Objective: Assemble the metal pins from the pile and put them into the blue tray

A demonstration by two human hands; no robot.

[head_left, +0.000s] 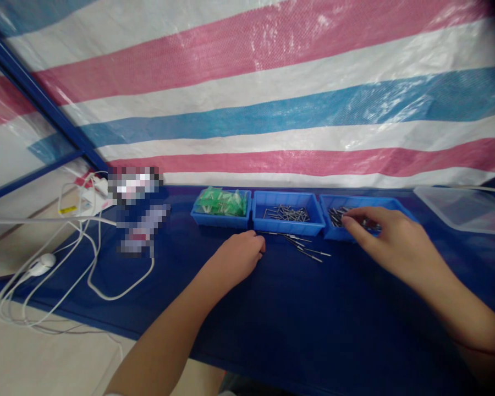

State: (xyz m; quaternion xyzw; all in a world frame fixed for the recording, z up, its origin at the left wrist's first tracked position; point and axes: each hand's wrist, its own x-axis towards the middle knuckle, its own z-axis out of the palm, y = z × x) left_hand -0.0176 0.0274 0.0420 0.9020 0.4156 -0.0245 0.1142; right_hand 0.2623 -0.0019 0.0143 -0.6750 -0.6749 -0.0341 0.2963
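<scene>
Three small blue bins stand in a row on the blue table (297,308). The left bin (220,219) holds green plastic parts, the middle bin (287,221) holds thin metal pins, and the right bin (334,228) holds more pins. My right hand (381,234) reaches into the right bin, fingers curled down onto the pins there. My left hand (241,256) rests on the table in front of the bins, fingers closed in a loose fist. A few loose metal pins (303,246) lie on the table just right of it.
A clear plastic tray (464,208) sits at the right end. White cables (86,264) and a power strip (88,201) lie at the left end, beside blurred-out items. A striped pink, white and blue tarpaulin (272,93) hangs behind the table.
</scene>
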